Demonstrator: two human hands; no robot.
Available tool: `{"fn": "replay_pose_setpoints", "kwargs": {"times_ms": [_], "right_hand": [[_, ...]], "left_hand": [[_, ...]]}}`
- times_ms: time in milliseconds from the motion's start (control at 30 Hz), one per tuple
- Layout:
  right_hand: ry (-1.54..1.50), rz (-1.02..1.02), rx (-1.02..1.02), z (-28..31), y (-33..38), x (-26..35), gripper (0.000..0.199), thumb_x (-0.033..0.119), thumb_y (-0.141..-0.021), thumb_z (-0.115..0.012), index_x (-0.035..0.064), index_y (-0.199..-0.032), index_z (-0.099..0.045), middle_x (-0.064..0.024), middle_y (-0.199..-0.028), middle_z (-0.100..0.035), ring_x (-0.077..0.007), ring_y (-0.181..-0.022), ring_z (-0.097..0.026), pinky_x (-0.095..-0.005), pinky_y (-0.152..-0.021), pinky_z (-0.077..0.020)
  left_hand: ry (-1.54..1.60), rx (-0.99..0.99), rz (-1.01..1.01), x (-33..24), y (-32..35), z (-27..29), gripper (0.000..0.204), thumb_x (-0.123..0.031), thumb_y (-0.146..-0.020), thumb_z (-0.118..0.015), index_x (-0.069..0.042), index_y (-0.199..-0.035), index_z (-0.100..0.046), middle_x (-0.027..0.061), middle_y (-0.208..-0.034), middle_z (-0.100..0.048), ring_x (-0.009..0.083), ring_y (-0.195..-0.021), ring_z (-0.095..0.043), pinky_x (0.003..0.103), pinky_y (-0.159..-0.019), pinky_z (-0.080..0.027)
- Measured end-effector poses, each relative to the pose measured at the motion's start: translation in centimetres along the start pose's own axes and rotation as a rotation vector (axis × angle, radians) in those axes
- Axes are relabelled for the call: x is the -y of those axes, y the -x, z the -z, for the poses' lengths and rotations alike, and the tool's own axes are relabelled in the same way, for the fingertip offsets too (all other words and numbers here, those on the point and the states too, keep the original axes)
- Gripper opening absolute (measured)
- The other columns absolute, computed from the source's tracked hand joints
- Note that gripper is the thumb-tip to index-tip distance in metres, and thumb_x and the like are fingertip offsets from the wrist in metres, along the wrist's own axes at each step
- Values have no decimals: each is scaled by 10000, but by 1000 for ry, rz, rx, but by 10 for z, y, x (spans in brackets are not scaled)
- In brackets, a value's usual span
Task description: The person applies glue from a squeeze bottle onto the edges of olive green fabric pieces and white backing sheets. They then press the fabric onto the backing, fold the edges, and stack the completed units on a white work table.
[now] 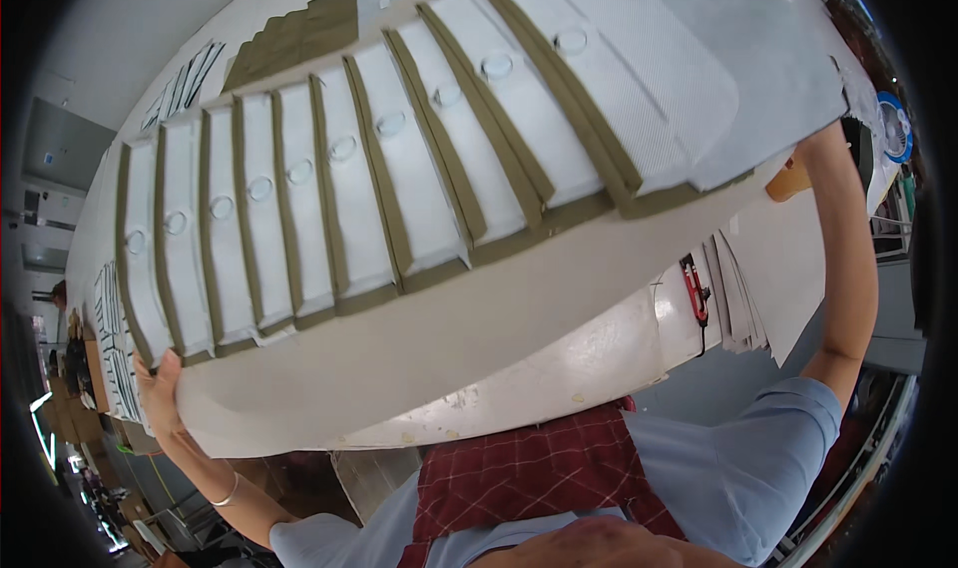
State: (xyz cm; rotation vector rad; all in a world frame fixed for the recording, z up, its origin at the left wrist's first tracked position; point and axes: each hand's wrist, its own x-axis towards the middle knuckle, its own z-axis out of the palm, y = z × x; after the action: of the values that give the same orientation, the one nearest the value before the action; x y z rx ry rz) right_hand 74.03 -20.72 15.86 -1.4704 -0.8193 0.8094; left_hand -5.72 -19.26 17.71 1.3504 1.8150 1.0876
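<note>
A long pleated panel, white with olive-green folded strips and a row of round rings, stretches slantwise across the view over the white table. My left hand pinches its lower left corner, thumb on top and the other fingers mostly hidden. At the far right end, my right hand grips the plain grey-white part of the panel, its fingers largely hidden by the edge. Beneath the panel lies a broad pale sheet.
Olive pleated fabric lies at the back of the table. Stacks of striped pieces sit along the left edge. To the right are a red-handled tool and layered pale sheets. A blue round object stands farther right.
</note>
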Motion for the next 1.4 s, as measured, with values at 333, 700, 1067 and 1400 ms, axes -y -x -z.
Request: {"fn": "replay_pose_setpoints", "kwargs": {"times_ms": [333, 700, 1067, 1400], "right_hand": [[139, 218, -150, 91, -124, 129, 430, 263, -936, -612, 118, -1330, -514, -92, -1198, -640, -239, -1039, -623, -359, -858, -506], [168, 200, -337, 235, -258, 174, 482, 290, -925, -621, 132, -1362, -493, -110, -1212, -644, -269, -1061, -624, -380, -889, -500], [100, -150, -389, 361, -402, 54, 534, 318, -914, -631, 146, -1394, -472, -129, -1225, -647, -299, -1083, -625, -401, -919, -493], [191, -457, -323, 440, -454, -12, 581, 343, -904, -639, 159, -1423, -452, -145, -1238, -651, -327, -1104, -626, -420, -947, -488]], "left_hand": [[27, 155, -299, -215, -158, -172, 670, -384, -867, -726, 21, -1341, -481, 109, -1169, -601, 161, -1027, -587, 255, -868, -458], [382, 663, -404, -365, -212, -442, 387, -227, -832, -794, -27, -1110, -613, 46, -899, -680, 114, -762, -663, 258, -649, -546], [462, 769, -386, -352, -231, -638, 373, -143, -879, -734, -26, -1215, -622, 54, -1071, -683, 131, -924, -632, 282, -825, -530], [461, 920, -376, -321, -264, -697, 588, -242, -854, -772, 45, -1306, -530, 105, -1091, -684, 163, -965, -627, 298, -847, -523]]}}
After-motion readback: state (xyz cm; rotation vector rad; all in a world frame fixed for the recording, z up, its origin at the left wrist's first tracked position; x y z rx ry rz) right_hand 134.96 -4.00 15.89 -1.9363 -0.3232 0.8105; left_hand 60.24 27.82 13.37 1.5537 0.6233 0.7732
